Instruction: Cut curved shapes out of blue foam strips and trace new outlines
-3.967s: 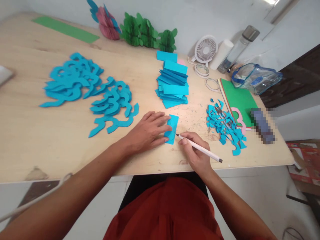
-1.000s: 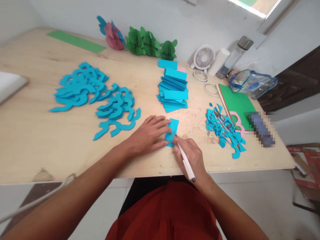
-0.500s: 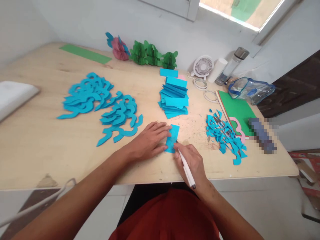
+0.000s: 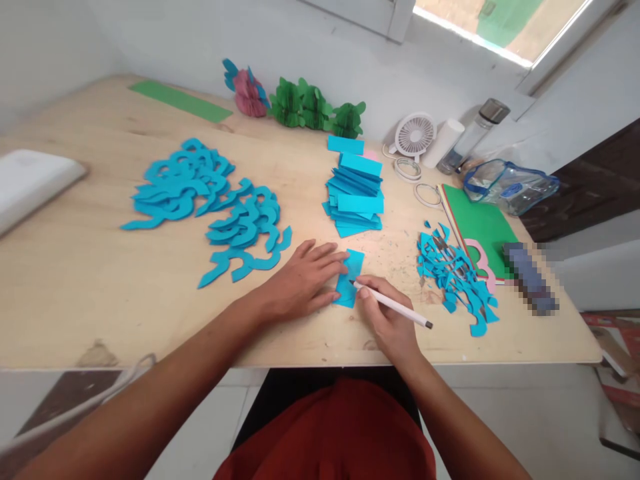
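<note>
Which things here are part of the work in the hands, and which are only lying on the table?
In use: left hand pressing the blue paper piece; right hand holding the pen on it.

Lying about: blue paper stack, curved cutouts, scraps, fan, bottle, pouch.

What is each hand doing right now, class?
Left hand: open, flat, pressing down the blue paper rectangle.
Right hand: closed around a white pen, tip on the rectangle.
</note>
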`<state>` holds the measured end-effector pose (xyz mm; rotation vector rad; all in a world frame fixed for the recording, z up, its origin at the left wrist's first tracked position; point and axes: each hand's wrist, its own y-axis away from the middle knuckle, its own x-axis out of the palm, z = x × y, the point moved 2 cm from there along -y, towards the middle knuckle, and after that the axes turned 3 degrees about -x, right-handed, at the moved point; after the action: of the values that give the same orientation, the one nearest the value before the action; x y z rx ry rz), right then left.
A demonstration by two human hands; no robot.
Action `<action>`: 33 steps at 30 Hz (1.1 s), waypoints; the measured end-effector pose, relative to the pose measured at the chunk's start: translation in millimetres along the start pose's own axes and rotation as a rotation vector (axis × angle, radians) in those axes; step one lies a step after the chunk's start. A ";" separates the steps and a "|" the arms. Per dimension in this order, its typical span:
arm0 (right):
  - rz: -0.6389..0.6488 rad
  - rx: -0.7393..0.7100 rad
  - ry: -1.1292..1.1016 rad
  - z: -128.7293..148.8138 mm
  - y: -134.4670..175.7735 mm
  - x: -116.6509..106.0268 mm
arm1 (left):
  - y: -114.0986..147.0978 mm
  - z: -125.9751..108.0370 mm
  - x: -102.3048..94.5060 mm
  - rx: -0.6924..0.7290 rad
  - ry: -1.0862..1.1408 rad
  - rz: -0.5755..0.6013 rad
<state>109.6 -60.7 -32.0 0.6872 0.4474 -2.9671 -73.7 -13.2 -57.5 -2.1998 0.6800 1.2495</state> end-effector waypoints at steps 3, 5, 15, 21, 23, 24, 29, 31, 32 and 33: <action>0.024 0.083 -0.002 -3.3 -4.2 6.2 | -0.5 -0.4 0.0 0.006 -0.006 0.002; 0.026 0.103 0.011 -4.3 -5.6 8.8 | -0.9 -0.8 -0.2 0.009 -0.011 0.004; 0.045 0.068 0.086 -4.1 -8.1 11.4 | -1.5 -0.8 0.2 0.006 -0.014 -0.004; 0.057 0.036 0.108 -5.6 -8.0 12.6 | -1.0 0.3 1.4 0.006 -0.012 -0.011; 0.061 0.031 0.119 -5.3 -8.2 12.8 | -1.0 0.5 1.6 0.003 -0.014 -0.011; 0.062 0.029 0.126 -4.8 -8.4 12.8 | -0.9 0.6 1.8 0.002 -0.016 -0.009; 0.067 0.012 0.161 -1.4 -8.8 13.1 | -0.3 1.3 3.2 0.000 -0.024 -0.002; 0.064 0.004 0.166 -0.6 -8.6 13.3 | 0.0 1.5 3.4 0.002 -0.018 -0.012; 0.062 -0.001 0.169 -0.4 -8.4 13.4 | 0.1 1.6 3.3 0.003 -0.016 -0.017; 0.061 -0.005 0.173 -0.5 -8.2 13.6 | 0.2 1.6 3.3 0.005 -0.015 -0.018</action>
<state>96.5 -52.7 -36.2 0.9433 0.4363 -2.8612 -73.3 -12.8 -61.1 -2.1860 0.6550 1.2530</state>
